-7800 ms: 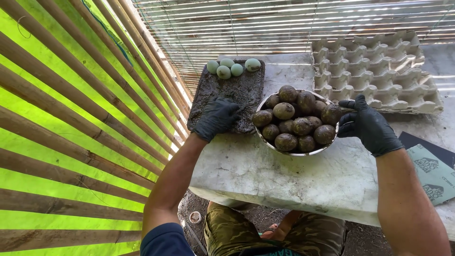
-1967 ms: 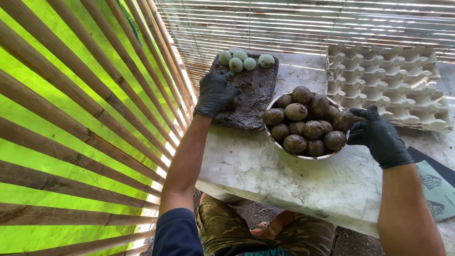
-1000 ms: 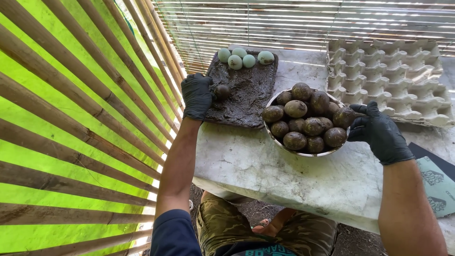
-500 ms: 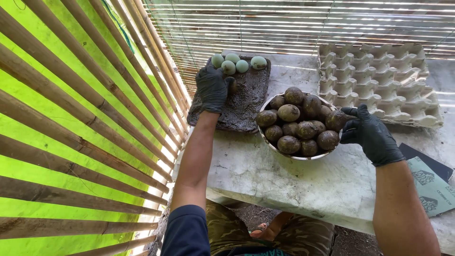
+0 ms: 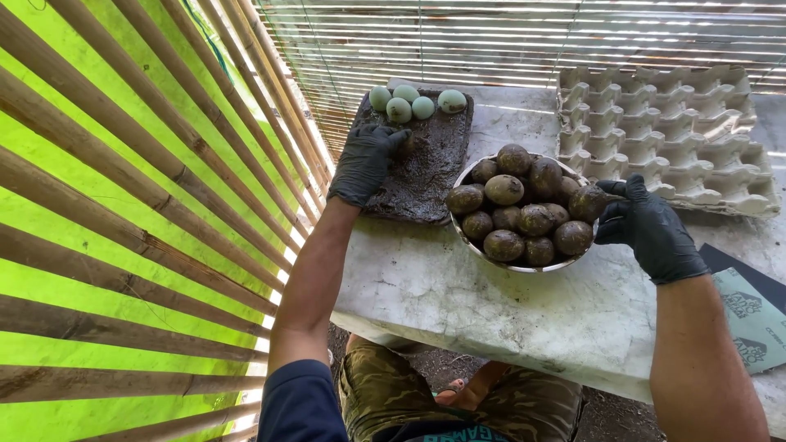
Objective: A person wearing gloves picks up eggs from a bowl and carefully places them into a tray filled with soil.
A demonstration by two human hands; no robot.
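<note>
Both gloves (image 5: 365, 164) are black. The eggs (image 5: 409, 102) at the far end of the tray are pale blue-green; those in the bowl (image 5: 524, 214) are mud-brown. The mud tray (image 5: 426, 164) is dark brown, the egg carton (image 5: 663, 135) grey, the table (image 5: 508, 307) mottled white, the shorts (image 5: 409, 405) camouflage.
</note>
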